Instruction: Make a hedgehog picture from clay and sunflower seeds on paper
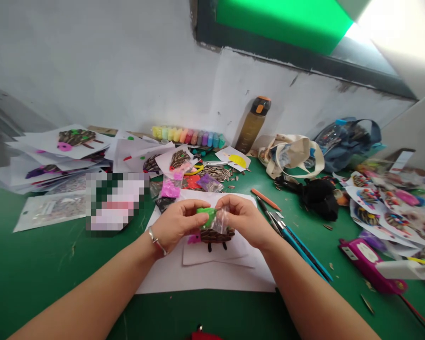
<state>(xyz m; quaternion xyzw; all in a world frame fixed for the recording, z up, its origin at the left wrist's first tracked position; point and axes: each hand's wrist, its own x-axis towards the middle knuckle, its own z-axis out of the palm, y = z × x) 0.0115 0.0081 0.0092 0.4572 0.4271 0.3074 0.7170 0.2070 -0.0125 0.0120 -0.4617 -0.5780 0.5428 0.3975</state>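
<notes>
- left hand: clenched, pinching green modelling clay
- right hand: grasping clear plastic bag against the clay
- both just above sunflower-seed collage on white paper, green counter

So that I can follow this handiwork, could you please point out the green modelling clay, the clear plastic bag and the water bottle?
Green modelling clay (206, 215): head view, on the lump's middle.
Clear plastic bag (222, 222): head view, on its crumpled middle.
Water bottle (251, 126): head view, on its body.
</notes>
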